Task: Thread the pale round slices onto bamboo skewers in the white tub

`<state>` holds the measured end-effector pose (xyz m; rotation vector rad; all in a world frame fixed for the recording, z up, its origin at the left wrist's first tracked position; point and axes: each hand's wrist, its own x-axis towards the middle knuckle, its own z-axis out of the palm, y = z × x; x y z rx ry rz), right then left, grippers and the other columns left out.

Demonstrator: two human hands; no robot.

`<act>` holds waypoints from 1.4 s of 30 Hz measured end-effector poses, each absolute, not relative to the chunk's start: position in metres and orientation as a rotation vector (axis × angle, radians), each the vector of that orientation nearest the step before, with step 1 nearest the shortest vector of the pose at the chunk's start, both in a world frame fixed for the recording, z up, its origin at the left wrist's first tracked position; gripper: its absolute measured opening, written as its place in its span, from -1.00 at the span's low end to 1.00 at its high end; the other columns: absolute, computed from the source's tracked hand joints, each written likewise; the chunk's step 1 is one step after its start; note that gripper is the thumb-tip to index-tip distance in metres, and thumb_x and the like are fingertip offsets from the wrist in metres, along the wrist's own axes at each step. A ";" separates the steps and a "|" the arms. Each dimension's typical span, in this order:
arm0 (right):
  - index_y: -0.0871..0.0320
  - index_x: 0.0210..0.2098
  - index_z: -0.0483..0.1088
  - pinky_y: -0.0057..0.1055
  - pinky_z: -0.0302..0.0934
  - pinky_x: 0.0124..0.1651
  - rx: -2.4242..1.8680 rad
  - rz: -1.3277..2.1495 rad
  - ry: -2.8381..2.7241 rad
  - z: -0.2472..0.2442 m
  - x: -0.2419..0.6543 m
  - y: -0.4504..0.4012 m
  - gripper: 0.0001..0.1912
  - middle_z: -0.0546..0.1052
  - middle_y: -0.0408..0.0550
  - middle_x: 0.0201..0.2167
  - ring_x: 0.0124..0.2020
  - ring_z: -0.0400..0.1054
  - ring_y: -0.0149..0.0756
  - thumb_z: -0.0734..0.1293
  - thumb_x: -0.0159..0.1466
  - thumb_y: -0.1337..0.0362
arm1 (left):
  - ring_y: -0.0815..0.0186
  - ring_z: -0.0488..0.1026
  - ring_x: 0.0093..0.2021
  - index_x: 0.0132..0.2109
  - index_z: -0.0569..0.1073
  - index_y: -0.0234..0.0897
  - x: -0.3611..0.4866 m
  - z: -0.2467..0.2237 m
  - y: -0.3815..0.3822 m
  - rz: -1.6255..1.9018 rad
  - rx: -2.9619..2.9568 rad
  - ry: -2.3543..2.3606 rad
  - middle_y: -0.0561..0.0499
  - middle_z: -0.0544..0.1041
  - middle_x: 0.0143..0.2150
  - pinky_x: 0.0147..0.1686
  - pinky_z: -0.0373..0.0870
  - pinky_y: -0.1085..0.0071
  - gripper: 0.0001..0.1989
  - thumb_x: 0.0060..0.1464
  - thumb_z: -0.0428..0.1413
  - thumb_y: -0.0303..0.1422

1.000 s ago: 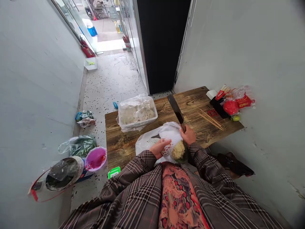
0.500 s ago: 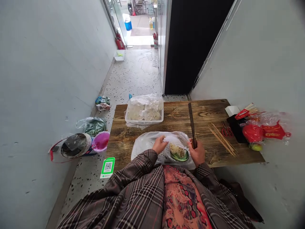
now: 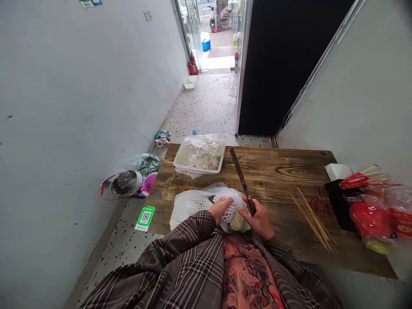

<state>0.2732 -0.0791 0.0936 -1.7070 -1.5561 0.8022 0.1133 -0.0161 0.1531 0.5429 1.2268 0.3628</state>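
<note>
A pale cauliflower point(image 3: 237, 222) with green leaves sits at the table's near edge, partly wrapped in a white foam net point(image 3: 230, 211). My left hand point(image 3: 220, 209) has its fingers closed on the net at the cauliflower's left side. My right hand point(image 3: 260, 220) grips the dark handle of a long, narrow knife point(image 3: 238, 172), whose blade points away and up to the left. The fingers of this hand also reach toward the cauliflower's right side. Beneath and to the left lies a white perforated basket point(image 3: 178, 221) covered with clear plastic.
On the wooden table point(image 3: 283, 171), a plastic-covered white tub point(image 3: 199, 158) stands at the back left. Thin wooden sticks point(image 3: 311, 221), red-handled scissors point(image 3: 318, 205) and red packages point(image 3: 370, 216) lie to the right. A green QR card point(image 3: 145, 218) hangs at the left edge. A bucket point(image 3: 126, 183) stands on the floor.
The view has swung left. The cauliflower has been turned, with the foam net now covering more of its near top. The knife has tilted left, and my hands have come closer together.
</note>
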 end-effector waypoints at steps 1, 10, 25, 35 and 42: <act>0.16 -0.15 0.40 -0.23 0.33 -0.19 -1.698 0.828 -1.589 0.097 0.276 -0.073 -0.59 0.57 0.03 -0.31 -0.28 0.47 -0.13 0.32 0.22 -0.04 | 0.40 0.30 -0.59 -0.49 0.35 -0.28 0.113 0.157 -0.018 0.349 0.548 1.224 0.10 0.35 -0.62 -0.53 0.20 0.46 -0.85 0.02 0.05 -0.37; 0.11 -0.29 0.35 -0.38 0.21 -0.29 -1.496 0.922 -1.925 0.103 0.289 -0.051 -0.79 0.51 -0.08 -0.41 -0.37 0.39 -0.24 0.31 0.20 0.10 | 0.37 0.38 -0.48 -0.40 0.45 -0.30 0.109 0.158 -0.024 0.399 0.539 1.250 0.05 0.47 -0.50 -0.43 0.27 0.44 -0.69 0.10 0.13 -0.12; 0.16 -0.17 0.39 -0.32 0.21 -0.20 -1.893 0.764 -1.657 0.050 0.276 0.026 -0.67 0.54 0.04 -0.29 -0.23 0.39 -0.13 0.33 0.04 0.29 | 0.54 0.07 -0.60 -0.48 0.33 -0.31 0.079 0.160 -0.020 0.442 0.774 1.068 0.18 0.24 -0.61 -0.54 0.01 0.49 -0.53 -0.31 0.39 -0.10; 0.13 -0.36 0.38 -0.38 0.16 -0.31 -1.985 0.795 -1.583 0.035 0.278 0.005 -0.78 0.53 -0.05 -0.42 -0.37 0.36 -0.23 0.37 0.02 0.16 | 0.10 0.47 -0.16 -0.17 0.51 -0.22 0.044 0.096 0.009 0.349 1.489 1.719 -0.04 0.53 -0.33 -0.05 0.31 0.29 -0.60 -0.27 0.26 -0.53; 0.12 -0.37 0.36 -0.38 0.15 -0.33 -1.972 0.797 -1.564 0.050 0.287 -0.012 -0.72 0.50 -0.08 -0.44 -0.40 0.33 -0.25 0.37 0.07 0.05 | 0.16 0.46 -0.10 -0.50 0.45 -0.25 0.054 0.085 0.028 0.501 1.273 1.589 -0.05 0.52 -0.32 0.00 0.33 0.32 -0.89 -0.24 0.17 -0.55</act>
